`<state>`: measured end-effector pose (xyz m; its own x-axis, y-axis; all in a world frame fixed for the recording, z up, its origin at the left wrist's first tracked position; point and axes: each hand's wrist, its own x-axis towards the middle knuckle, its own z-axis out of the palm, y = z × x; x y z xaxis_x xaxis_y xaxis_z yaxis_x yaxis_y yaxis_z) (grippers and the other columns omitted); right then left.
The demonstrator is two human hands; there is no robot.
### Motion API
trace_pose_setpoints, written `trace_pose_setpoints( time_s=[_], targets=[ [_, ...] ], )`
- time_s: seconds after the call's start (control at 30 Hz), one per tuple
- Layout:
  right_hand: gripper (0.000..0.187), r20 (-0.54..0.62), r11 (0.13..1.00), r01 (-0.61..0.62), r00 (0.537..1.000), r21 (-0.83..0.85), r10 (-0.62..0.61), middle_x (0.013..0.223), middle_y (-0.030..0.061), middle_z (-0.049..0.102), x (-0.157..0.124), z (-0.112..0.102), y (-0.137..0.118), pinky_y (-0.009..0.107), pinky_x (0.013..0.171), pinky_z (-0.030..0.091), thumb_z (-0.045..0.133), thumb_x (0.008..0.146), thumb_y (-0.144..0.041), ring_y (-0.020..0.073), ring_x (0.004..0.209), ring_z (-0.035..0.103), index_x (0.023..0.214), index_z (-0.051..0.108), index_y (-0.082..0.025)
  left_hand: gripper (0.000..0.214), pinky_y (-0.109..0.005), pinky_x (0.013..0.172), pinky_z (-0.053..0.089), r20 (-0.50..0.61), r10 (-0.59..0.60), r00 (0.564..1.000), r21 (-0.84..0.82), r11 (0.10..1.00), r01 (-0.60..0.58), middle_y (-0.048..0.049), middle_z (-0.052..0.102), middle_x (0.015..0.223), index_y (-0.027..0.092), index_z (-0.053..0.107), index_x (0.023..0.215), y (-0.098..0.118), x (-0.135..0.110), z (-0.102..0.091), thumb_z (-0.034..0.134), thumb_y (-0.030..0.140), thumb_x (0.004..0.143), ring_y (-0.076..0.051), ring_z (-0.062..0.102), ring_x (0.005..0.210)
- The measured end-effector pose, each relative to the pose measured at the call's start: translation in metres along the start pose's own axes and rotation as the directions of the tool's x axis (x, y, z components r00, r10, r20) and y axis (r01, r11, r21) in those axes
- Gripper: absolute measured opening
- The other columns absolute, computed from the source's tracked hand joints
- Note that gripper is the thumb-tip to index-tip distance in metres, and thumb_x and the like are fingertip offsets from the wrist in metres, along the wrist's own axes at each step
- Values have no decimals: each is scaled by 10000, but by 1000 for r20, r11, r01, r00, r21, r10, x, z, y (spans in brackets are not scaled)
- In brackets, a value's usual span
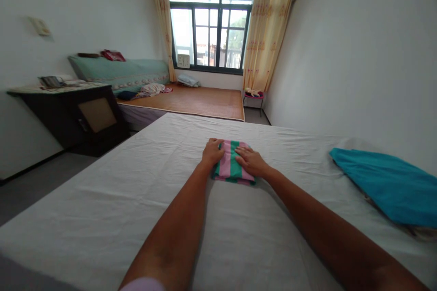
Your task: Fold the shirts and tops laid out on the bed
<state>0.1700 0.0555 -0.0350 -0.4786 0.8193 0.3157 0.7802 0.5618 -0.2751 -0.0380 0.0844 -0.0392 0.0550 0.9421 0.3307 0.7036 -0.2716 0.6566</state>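
A folded cloth (pixel 231 163) with pink and green stripes lies flat on the white sheet (pixel 143 191), in the middle of the view. My left hand (pixel 213 152) rests along its left edge, the fingers bent over the side and far corner. On the right part of the cloth my right hand (pixel 251 161) lies with its fingers stretched out and a little apart. Both hands touch the cloth from above. The cloth's kind cannot be told in its folded state.
Folded blue fabric (pixel 392 186) lies at the right of the sheet. Beyond stands a bed with a brown mat (pixel 205 101) and bundled cloths (pixel 153 90). A dark cabinet (pixel 97 113) is at the left, a small stool (pixel 253 95) near the curtain (pixel 269 22).
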Motion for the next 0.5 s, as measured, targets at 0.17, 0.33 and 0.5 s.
trace_pose_setpoints(
  time_s=[0.17, 0.33, 0.5],
  targets=[
    [562, 81, 984, -107, 990, -143, 120, 1492, 111, 382, -5, 22, -1, 441, 1125, 222, 329, 949, -478, 261, 1393, 291, 1407, 436, -169, 427, -329, 1098, 335, 122, 253, 960, 263, 924, -277, -51, 591, 1264, 217, 640, 1182, 40, -11, 9, 432, 105, 827, -196, 485, 1199],
    [500, 175, 997, -34, 984, -75, 46, 1475, 85, 416, 4, 16, 22, 350, 1132, 235, 289, 959, -320, 185, 1368, 345, 1408, 438, -157, 444, -376, 1106, 298, 277, 240, 930, 359, 872, -332, -121, 516, 1377, 129, 502, 1330, 52, -24, 36, 328, 264, 945, -223, 444, 1280],
    [511, 162, 991, -102, 980, -88, 115, 1501, 44, 376, 9, 12, 42, 379, 1130, 238, 285, 960, -386, 185, 1379, 323, 1425, 416, -218, 501, -448, 1122, 245, 272, 132, 953, 445, 861, -246, -96, 404, 1479, 221, 454, 1380, 38, -27, 39, 327, 448, 952, -269, 352, 1360]
  ],
)
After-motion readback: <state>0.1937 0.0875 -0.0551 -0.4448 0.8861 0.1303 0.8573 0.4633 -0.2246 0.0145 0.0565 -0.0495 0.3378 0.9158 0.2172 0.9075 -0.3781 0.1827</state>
